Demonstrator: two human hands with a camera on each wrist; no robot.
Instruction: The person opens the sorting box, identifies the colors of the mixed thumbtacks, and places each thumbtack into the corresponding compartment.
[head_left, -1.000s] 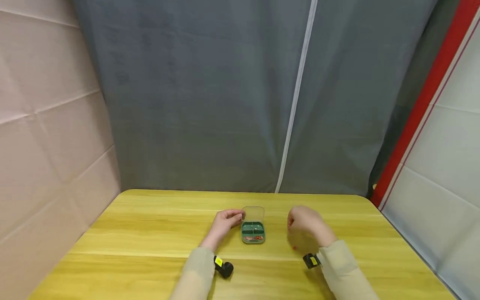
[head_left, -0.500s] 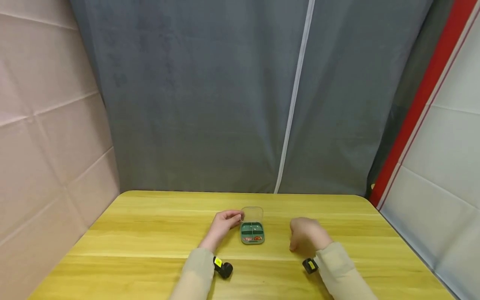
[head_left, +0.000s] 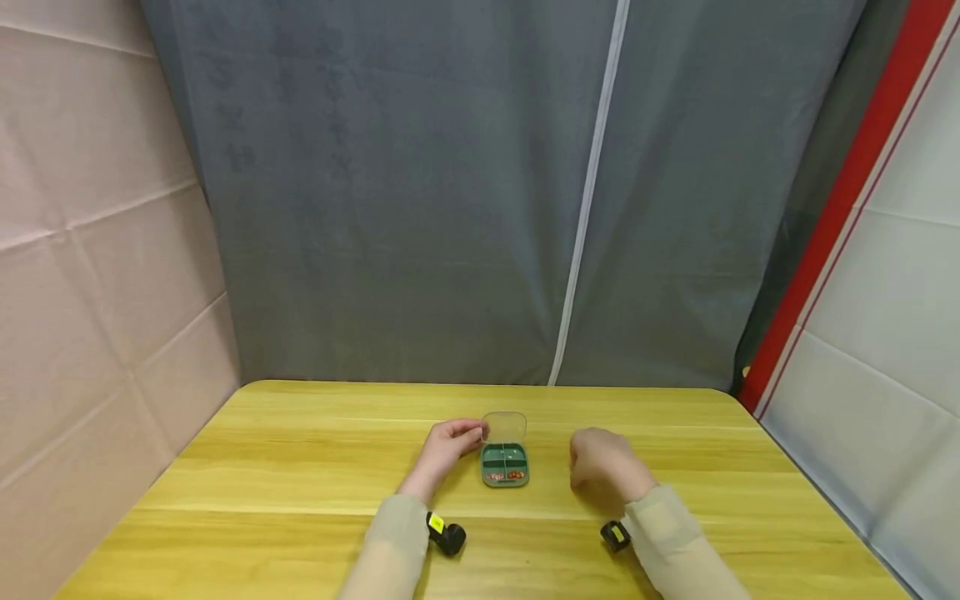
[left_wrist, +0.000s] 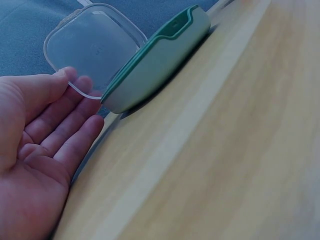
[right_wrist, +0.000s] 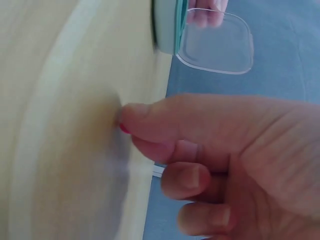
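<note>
Two hands at a green pill case
Left hand [head_left: 444, 447] steadies the clear lid [head_left: 505, 427] with straight fingers; right hand [head_left: 603, 467] pinches a red bead [right_wrist: 123, 128] beside the pill case [head_left: 505, 466].

Soft, even light fills the head view, bright on the table [head_left: 300, 467], with only faint shadows under the hands and straight lines bowing toward the frame edges. Both wrist views are close and soft-focused: the right hand [right_wrist: 225, 165] blurs large in the lower right, and the table grain smears.

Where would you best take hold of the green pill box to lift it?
Probably pinch the green pill box by its two long side walls, coming from above at the near end. The clear lid stands open at the far edge, where the left hand touches it.
</note>
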